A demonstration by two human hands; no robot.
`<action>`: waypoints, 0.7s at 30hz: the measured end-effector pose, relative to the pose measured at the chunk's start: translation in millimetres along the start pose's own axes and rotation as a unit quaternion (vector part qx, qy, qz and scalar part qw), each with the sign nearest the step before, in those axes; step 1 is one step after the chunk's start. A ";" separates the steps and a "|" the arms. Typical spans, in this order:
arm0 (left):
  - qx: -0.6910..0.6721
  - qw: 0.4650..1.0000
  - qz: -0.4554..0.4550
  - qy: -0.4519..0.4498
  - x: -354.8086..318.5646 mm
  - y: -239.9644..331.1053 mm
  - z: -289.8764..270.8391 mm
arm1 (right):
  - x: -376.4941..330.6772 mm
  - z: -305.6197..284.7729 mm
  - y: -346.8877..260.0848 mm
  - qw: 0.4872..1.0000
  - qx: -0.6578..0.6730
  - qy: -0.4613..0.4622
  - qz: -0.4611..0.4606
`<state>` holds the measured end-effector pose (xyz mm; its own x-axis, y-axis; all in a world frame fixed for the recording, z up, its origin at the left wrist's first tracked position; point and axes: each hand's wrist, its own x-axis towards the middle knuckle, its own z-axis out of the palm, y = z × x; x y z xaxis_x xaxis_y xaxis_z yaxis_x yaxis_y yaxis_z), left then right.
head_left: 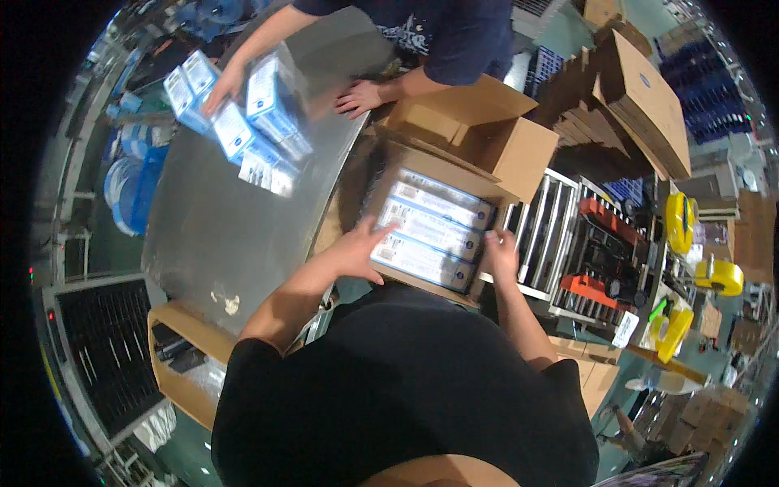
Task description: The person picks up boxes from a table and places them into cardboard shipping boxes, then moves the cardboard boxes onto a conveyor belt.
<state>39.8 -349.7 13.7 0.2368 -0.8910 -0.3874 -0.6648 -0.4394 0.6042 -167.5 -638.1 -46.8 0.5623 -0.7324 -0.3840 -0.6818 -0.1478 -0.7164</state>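
directly before you: the carton (438, 171), flaps up, standing at the table's edge in front of your torso, with three white-and-blue packs (430, 235) lying side by side in it. the board should prove stiff along its walls and softer at the flaps. filled as it is, the carton is probably of moderate weight and best held low on two opposite walls. the packs look smooth, light and a little slippery; their thin card would likely dent under a hard pinch, so grip them by their ends.

at the carton's sides: your left hand (357, 250) lies over the left wall, fingers and thumb well apart, fingertips reaching to the near ends of the packs; whether they press on a pack or only rest above it, you cannot tell from this view. your right hand (501, 253) is at the right wall, fingers bent, at its top edge; whether it is clamped on the board cannot be told.

beyond: to your right, metal rollers (540, 235); behind the carton, a second carton (526, 158) with raised flaps. to your left, the grey table (219, 219) bears loose packs (272, 101), blurred, with one hand of the co-worker (462, 40) upon them and the other flat near the table's edge. farthest right, a stack of flat cartons (645, 89).
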 end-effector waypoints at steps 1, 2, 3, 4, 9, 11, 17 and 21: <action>0.055 0.995 -0.001 -0.085 15.2 2.1 -0.4 | -17.9 6.0 -21.6 0.991 -0.061 -0.107 -0.061; 0.019 0.990 0.017 -0.141 34.0 -12.4 7.8 | -17.8 15.8 -15.7 0.958 -0.189 -0.143 -0.164; -0.018 0.980 0.033 -0.195 59.8 -36.3 24.9 | -12.1 25.5 -3.6 0.895 -0.315 -0.178 -0.261; 0.012 0.979 0.025 -0.201 79.7 -35.7 15.2 | 7.2 28.2 6.1 0.853 -0.393 -0.243 -0.242; 0.126 0.982 -0.106 0.088 101.9 -39.0 22.7 | 37.6 -0.6 -84.2 0.873 -0.353 0.161 -0.296; 0.057 0.968 -0.145 0.195 96.8 -43.7 42.6 | 44.5 -1.9 -74.7 0.871 -0.313 0.240 -0.293; -0.051 0.949 -0.187 0.248 70.5 -78.9 91.0 | -38.8 74.3 60.1 0.917 -0.350 -0.032 -0.188; -0.097 0.956 -0.208 0.185 76.6 -75.2 128.8 | -10.7 36.8 54.6 0.906 -0.353 -0.056 -0.228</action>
<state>16.6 -370.2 -151.2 0.7099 -0.5989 -0.3706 -0.3238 -0.7449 0.5834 -193.5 -613.9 -103.2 0.8777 -0.4217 -0.2276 -0.4738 -0.8349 -0.2802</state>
